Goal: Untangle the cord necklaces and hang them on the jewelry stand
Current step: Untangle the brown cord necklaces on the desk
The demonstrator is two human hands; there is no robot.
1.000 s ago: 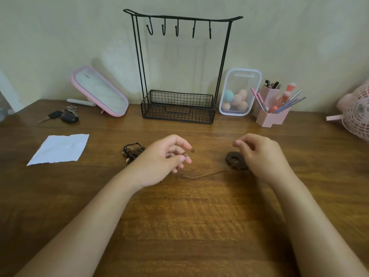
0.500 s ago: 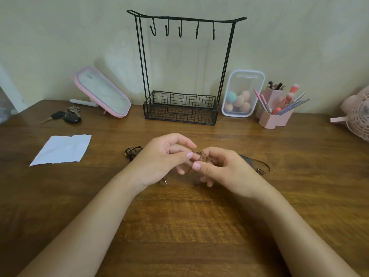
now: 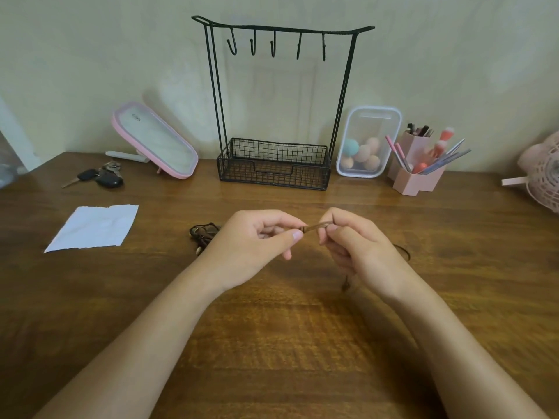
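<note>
Left hand (image 3: pixel 251 247), right hand (image 3: pixel 361 252) farther apart; cord necklace (image 3: pixel 315 228) between, mostly hidden.

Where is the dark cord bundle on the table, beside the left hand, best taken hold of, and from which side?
Probably pinch the open loop at the far end of the cord bundle, coming from above and from its left. The loop lies spread there, the left hand covers the bundle's right side, and a pale bead trails at the near end.
</note>
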